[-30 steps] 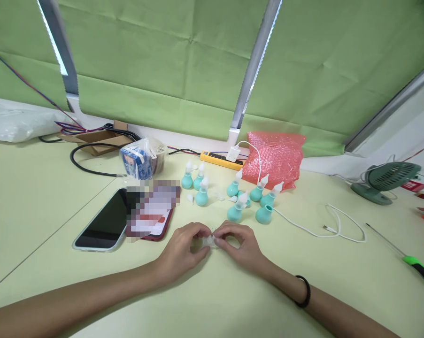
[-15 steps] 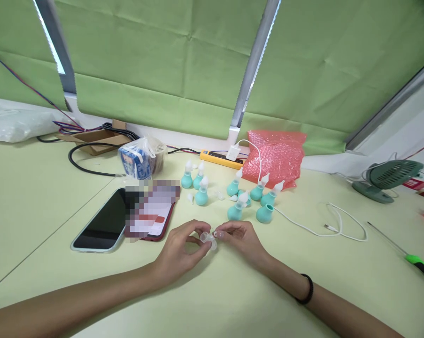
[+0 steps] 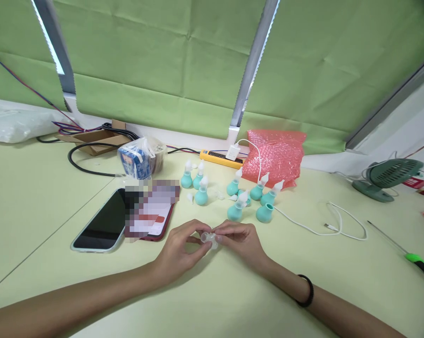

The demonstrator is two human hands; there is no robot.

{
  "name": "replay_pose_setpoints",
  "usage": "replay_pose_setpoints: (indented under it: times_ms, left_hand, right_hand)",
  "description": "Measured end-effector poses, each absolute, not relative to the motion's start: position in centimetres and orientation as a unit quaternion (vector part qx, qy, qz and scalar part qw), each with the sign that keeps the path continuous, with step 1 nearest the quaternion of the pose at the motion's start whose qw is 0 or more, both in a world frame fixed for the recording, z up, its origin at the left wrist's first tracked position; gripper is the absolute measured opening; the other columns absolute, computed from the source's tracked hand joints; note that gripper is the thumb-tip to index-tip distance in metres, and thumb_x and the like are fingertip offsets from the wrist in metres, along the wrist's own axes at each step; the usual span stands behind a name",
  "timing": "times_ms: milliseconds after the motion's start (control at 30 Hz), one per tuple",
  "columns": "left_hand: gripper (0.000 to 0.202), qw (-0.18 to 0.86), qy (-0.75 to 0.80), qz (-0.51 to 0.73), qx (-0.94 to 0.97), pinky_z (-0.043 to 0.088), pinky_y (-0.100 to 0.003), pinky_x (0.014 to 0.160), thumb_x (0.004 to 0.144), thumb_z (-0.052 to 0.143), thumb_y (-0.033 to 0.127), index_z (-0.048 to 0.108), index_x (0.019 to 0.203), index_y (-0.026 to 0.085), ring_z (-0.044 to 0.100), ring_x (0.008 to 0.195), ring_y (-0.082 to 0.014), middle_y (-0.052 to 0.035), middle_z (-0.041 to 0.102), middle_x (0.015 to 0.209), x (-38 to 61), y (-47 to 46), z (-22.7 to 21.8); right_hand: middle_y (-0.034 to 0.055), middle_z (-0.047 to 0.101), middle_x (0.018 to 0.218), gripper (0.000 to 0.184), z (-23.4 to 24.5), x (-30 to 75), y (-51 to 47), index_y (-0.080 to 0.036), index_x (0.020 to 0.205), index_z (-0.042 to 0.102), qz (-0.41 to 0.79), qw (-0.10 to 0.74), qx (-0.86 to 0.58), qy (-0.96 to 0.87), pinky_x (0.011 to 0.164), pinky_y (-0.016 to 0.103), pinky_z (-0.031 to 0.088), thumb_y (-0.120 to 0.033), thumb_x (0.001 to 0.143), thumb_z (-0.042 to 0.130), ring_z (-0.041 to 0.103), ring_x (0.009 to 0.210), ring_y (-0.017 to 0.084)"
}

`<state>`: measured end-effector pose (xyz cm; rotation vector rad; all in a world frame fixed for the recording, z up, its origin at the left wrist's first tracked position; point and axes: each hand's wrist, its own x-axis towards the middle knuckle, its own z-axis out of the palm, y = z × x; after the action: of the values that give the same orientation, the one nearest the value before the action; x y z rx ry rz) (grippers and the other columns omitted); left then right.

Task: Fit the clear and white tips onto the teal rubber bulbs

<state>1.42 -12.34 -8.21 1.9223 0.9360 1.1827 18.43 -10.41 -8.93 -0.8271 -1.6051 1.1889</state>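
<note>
Between the fingertips of my left hand (image 3: pixel 183 246) is a clear plastic nozzle part (image 3: pixel 209 238) with a round, cup-like end. My right hand (image 3: pixel 242 239) pinches at the right end of this part, and its fingertips hide what lies there. Both hands are just above the table, nearly meeting. Beyond them stand several turquoise squeeze bulbs with clear nozzles, such as one nasal aspirator (image 3: pixel 235 211). An open-necked turquoise bulb (image 3: pixel 265 213) has no nozzle on it. Small clear pieces (image 3: pixel 219 195) and a white pointed tip (image 3: pixel 190 199) lie among them.
Two phones, one dark-screened (image 3: pixel 101 225) and one lit (image 3: pixel 155 216), lie left of my hands. Behind are a bagged blue package (image 3: pixel 136 162), a yellow power strip (image 3: pixel 220 159) and pink bubble wrap (image 3: pixel 275 157). A white cable (image 3: pixel 303 229), screwdriver (image 3: pixel 414 258) and fan (image 3: pixel 391 176) are rightward.
My right fingertips have moved slightly left, closing up on the clear part. A small piece that showed between them is now hidden. My left hand stays nearly still.
</note>
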Motion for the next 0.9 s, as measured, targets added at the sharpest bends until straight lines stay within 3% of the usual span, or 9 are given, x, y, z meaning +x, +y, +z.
replay_pose_setpoints:
  times_ms: [667, 900]
  left_hand:
    - [0.008, 0.346, 0.347, 0.455, 0.743, 0.052, -0.023, 0.061, 0.078, 0.050, 0.019, 0.054, 0.083, 0.014, 0.053, 0.075, -0.0133, -0.0054, 0.055, 0.080, 1.31, -12.56, -8.23]
    - [0.007, 0.335, 0.340, 0.465, 0.746, 0.051, -0.023, 0.060, 0.078, 0.049, 0.019, 0.054, 0.080, 0.014, 0.053, 0.076, -0.0137, -0.0059, 0.054, 0.080, 1.33, -12.45, -8.25]
  right_hand:
    - [0.0044, 0.068, 0.078, 0.019, -8.74, 18.30, -10.93, -0.025, 0.081, 0.069, 0.319, 0.489, -0.319, -0.746, 0.064, 0.035, 0.048, -0.013, 0.069, 0.060, 0.058, 0.067, 0.018]
    - [0.0048, 0.067, 0.078, 0.025, -8.92, 18.09, -11.15, -0.025, 0.086, 0.067, 0.202, 0.519, -0.286, -0.780, 0.059, 0.035, 0.047, -0.009, 0.070, 0.057, 0.057, 0.065, 0.017]
